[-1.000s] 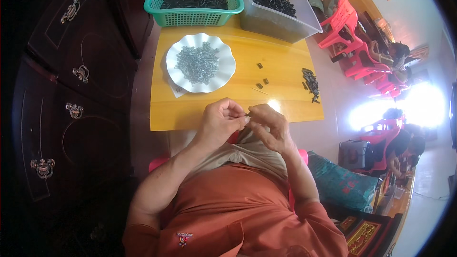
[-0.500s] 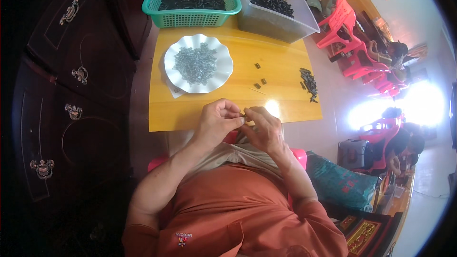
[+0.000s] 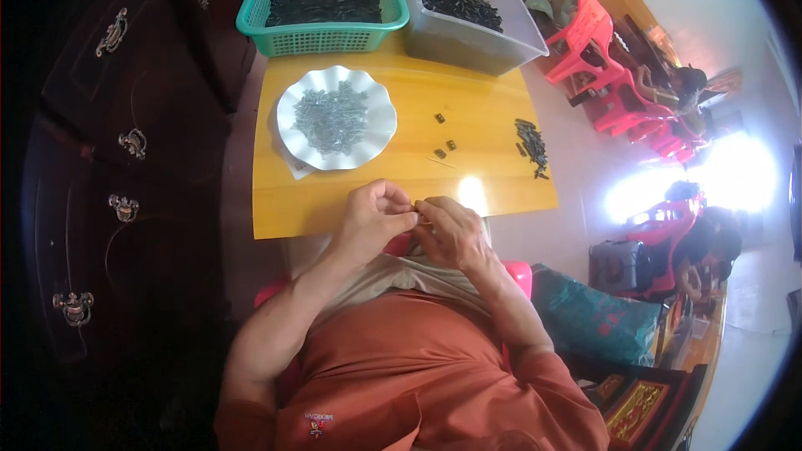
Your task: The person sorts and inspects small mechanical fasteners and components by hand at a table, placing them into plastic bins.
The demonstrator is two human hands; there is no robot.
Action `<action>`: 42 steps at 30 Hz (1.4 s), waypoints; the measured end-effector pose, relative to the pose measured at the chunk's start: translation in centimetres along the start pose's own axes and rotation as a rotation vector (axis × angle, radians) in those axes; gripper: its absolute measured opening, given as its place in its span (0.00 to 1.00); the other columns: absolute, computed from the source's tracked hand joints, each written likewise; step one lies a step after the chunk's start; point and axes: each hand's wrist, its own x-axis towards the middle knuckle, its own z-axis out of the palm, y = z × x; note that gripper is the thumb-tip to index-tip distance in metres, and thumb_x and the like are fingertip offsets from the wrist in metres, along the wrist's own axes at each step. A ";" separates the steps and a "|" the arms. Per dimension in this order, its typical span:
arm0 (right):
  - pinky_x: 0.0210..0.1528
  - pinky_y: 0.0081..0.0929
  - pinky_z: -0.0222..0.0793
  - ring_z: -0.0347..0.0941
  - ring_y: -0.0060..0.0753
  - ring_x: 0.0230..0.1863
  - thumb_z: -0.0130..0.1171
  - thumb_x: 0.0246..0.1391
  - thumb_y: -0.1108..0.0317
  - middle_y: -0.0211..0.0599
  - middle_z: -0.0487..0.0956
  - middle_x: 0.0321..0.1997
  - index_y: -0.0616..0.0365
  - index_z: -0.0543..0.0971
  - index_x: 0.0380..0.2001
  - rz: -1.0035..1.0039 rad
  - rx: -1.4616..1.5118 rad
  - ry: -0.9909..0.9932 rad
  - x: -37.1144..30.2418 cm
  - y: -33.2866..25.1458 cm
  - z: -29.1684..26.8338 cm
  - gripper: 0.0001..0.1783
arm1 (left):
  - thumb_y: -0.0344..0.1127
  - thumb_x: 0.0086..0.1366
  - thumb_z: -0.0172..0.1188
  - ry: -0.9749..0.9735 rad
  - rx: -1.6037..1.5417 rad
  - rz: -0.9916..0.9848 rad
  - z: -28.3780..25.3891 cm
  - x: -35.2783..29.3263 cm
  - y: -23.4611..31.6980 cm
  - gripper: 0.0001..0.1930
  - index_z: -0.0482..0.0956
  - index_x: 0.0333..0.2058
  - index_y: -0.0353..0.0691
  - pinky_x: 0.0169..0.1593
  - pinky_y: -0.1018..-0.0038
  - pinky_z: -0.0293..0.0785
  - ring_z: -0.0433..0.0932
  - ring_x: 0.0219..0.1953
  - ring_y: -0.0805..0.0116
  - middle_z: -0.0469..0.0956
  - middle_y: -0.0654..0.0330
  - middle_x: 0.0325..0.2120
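Observation:
Just past the table's near edge, over my lap, my left hand (image 3: 372,219) and my right hand (image 3: 454,232) meet with fingertips pinched together. Both are closed around something tiny, which the fingers mostly hide. Ahead and to the left, a white wavy-rimmed plate (image 3: 379,146) carries a heap of small clear pieces (image 3: 331,117). Three small dark blocks (image 3: 439,118) lie on the tabletop beyond my right hand, with a thin pale stick (image 3: 442,162) beside them. Towards the right edge is a loose pile of narrow black pieces (image 3: 531,149).
At the table's far side stand a green mesh basket (image 3: 322,40) and a translucent bin (image 3: 468,50), both holding many black pieces. Dark cabinets (image 3: 117,159) line the left. Pink chairs (image 3: 585,33) and other people are at the right; a teal bag (image 3: 593,313) sits near my right elbow.
The table and its contents sit slightly further left in view. My fingertips remain together, with the right fingers a little more curled over the tiny thing.

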 end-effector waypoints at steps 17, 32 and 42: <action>0.33 0.17 0.69 0.74 0.20 0.29 0.67 0.50 0.76 0.33 0.77 0.30 0.66 0.77 0.42 0.439 0.325 0.243 0.1 1.9 -2.0 0.16 | 0.26 0.69 0.54 -0.821 -0.792 0.193 8.9 -9.9 10.9 0.06 0.72 0.43 0.34 0.50 0.70 0.71 0.76 0.44 0.64 0.74 0.51 0.43; 0.29 0.19 0.70 0.74 0.20 0.25 0.68 0.52 0.70 0.35 0.78 0.32 0.67 0.77 0.40 0.354 0.244 -0.053 6.2 2.2 -1.6 0.16 | 0.30 0.67 0.56 -1.103 -0.705 -0.129 7.8 -11.1 17.8 0.11 0.76 0.43 0.28 0.46 0.73 0.74 0.77 0.44 0.66 0.78 0.53 0.41; 0.42 0.36 0.74 0.81 0.50 0.39 0.66 0.50 0.53 0.55 0.82 0.43 0.67 0.81 0.40 0.250 -0.084 0.084 26.6 10.6 1.1 0.25 | 0.33 0.63 0.58 -1.141 -0.821 -0.121 7.8 -10.3 15.9 0.12 0.78 0.39 0.28 0.45 0.73 0.67 0.74 0.41 0.65 0.76 0.54 0.34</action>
